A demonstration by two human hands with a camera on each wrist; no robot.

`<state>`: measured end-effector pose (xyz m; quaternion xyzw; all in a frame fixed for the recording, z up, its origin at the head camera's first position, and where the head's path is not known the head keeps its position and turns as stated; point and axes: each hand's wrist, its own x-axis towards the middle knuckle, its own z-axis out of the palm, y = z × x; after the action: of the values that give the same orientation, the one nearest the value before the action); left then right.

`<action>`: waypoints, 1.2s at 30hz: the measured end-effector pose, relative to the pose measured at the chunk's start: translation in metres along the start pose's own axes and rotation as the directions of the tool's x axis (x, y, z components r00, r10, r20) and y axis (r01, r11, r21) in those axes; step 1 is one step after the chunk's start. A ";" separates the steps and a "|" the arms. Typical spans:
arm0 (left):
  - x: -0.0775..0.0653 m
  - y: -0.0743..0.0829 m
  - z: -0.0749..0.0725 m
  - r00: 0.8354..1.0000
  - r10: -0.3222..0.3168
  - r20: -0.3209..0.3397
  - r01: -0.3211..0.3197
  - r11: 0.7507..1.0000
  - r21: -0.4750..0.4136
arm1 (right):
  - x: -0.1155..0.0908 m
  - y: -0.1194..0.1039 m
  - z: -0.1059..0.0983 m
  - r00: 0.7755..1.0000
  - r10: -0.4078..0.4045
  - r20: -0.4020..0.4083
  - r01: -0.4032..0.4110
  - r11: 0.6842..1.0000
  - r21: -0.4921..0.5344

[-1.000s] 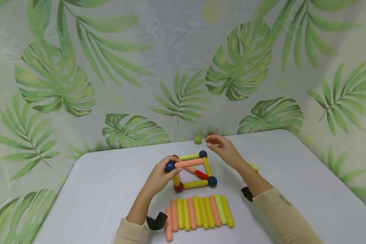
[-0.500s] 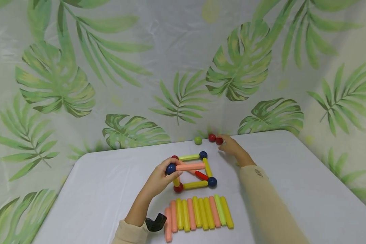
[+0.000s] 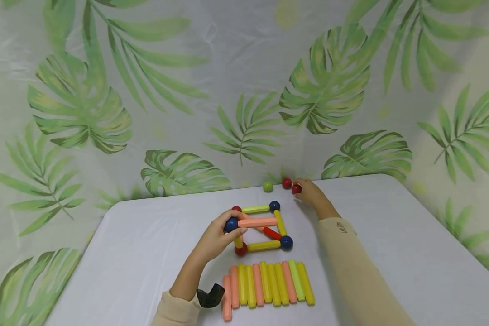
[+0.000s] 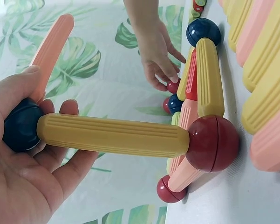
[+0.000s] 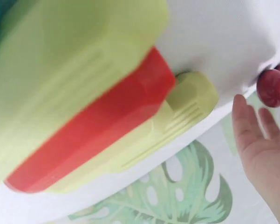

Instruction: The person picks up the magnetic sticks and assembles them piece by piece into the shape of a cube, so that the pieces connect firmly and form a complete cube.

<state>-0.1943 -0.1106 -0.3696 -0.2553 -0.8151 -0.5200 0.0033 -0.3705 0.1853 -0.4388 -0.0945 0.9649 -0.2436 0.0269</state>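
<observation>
The left hand (image 3: 213, 237) clamps its thumb and fingers round a glossy navy ball (image 4: 22, 125), held above the tabletop. From that ball a ribbed salmon-pink rod (image 3: 258, 222) reaches out to the right of the hand, its far end free, and a ribbed mustard-yellow rod (image 4: 114, 134) slopes down to a seamed dark red ball (image 4: 214, 143). That red ball is the near-left corner of a four-sided rod frame (image 3: 263, 246) lying just right of the hand, with a bright red rod (image 3: 272, 233) slanting across its inside.

Beyond the frame, well to the right of the left hand, the right hand (image 3: 313, 194) has its fingers together on a cherry-red ball (image 3: 296, 189) at the table's far edge. Just left of those fingers sits a second red ball (image 3: 287, 183), then a lime-green ball (image 3: 267, 186). Nearer the person than the left hand lies a row of eleven rods (image 3: 266, 283).

The right wrist view alone shows blurred pale green rods (image 5: 191, 100) with a red one among them; in the head view the right sleeve (image 3: 358, 267) covers that area.

A second ago the right hand's fingers hung in front of the red balls; now they are on one. The left hand's grip is unchanged, but the salmon-pink rod, which tilted up slightly, is now nearly level.
</observation>
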 end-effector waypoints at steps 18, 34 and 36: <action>0.007 -0.034 0.008 0.994 0.033 -0.108 -0.029 0.999 0.040 | -0.039 -0.022 -0.024 0.991 -0.130 -0.005 0.112 0.830 0.546; 0.010 -0.035 0.012 0.983 0.062 -0.174 -0.045 0.994 0.100 | -0.119 -0.056 -0.018 0.927 -0.372 -0.042 0.266 0.576 0.773; 0.010 -0.035 0.011 0.983 0.061 -0.174 -0.043 0.993 0.107 | -0.122 -0.058 -0.017 0.923 -0.383 -0.043 0.267 0.557 0.787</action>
<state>-0.2147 -0.1090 -0.4013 -0.2287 -0.8304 -0.4975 0.1026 -0.2426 0.1665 -0.3956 -0.2659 0.7241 -0.6308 0.0840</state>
